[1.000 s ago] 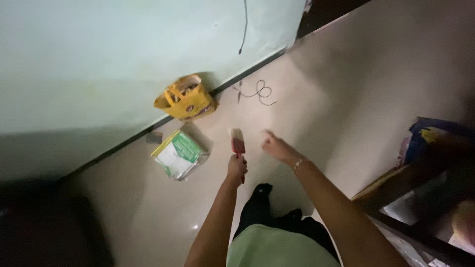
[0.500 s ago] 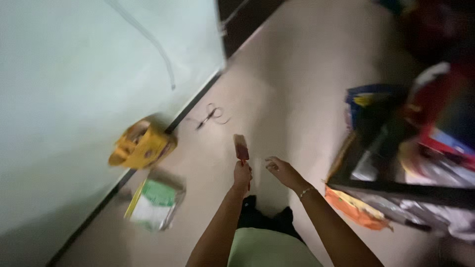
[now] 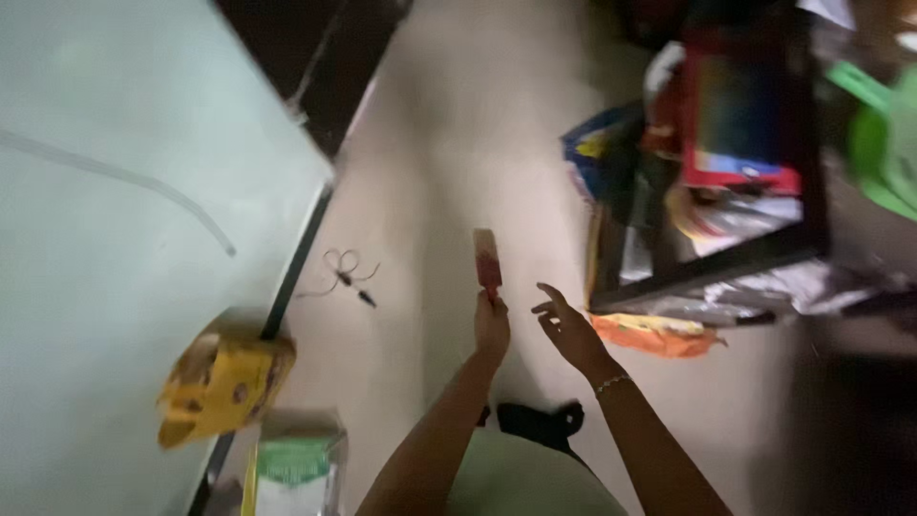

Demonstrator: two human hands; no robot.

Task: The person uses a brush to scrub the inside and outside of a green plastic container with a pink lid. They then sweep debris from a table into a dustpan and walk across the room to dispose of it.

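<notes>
The person stands on a pale tiled floor and looks down at both outstretched arms. The left hand has its grip closed around the lower end of a small flat brush-like tool, reddish along its length and paler at the far tip; the picture is too blurred to tell its kind more exactly. The tool points upright, away from the body, and hangs in the air above the floor, touching nothing else. Just beside it, the right hand is empty, its grip wide with the fingers spread and slightly curled, a thin bracelet on the wrist. Neither hand touches the pale green wall, which lies well apart from the tool on the left hand's side. At the foot of that wall lie a crumpled yellow bag and a green-and-white carton, with a small tangle of dark wire on the floor between the wall and the tool. On the right hand's side stands a dark shelf frame crammed with coloured packages, an orange packet at its base. Judging by this, the tool is picked up and carried, but not yet applied to any surface.
</notes>
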